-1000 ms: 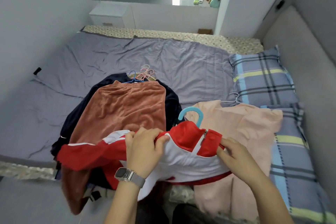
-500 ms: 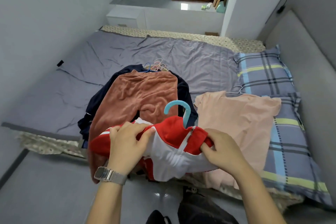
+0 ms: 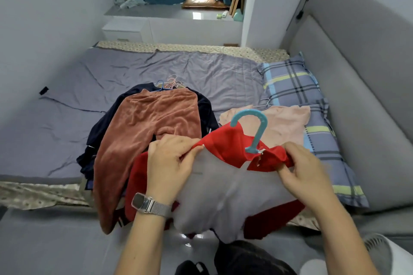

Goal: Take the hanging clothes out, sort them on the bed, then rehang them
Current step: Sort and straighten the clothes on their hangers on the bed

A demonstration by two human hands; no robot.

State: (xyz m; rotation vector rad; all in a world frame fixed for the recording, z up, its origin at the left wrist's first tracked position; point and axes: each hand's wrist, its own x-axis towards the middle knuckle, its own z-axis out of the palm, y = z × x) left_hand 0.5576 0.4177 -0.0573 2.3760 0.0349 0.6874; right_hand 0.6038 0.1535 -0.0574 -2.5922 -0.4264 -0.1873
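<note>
- Head view takes in the bed [image 3: 156,69], its grey-lilac sheet rumpled, with the sorting going on along its near edge.
- At the right edge, against the padded headboard [image 3: 357,73], lie two plaid pillows [image 3: 290,80]; the nearer one runs down to the near right corner.
- A rust-brown fleece garment [image 3: 152,131] tops the pile left of centre at the near edge, with a dark navy garment [image 3: 205,107] under it; its lower part hangs over the edge.
- A pale pink T-shirt [image 3: 283,123] lies flat between that pile and the pillows, a wire hanger hook showing at its collar.
- The red and white jacket [image 3: 223,147] is held up just off the near edge, over the gap between pile and T-shirt, its white body drooping toward the floor.
- The left hand [image 3: 169,163], with a wristwatch [image 3: 149,204], pinches one red shoulder between thumb and curled fingers.
- The right hand [image 3: 306,174] grips the other shoulder, fingers curled round the cloth.
- The blue hanger [image 3: 252,127] stands up from the collar, its hook upright.
- A cluster of pink and blue hanger hooks [image 3: 169,82] pokes out at the far end of the pile.
- To my eye, the jacket is being placed: keep both shoulders level so the hanger stays seated, and lay it on one stack, not across both.
- The trailing hem could drag on the fleece overhang, and the hook could snag the T-shirt.
</note>
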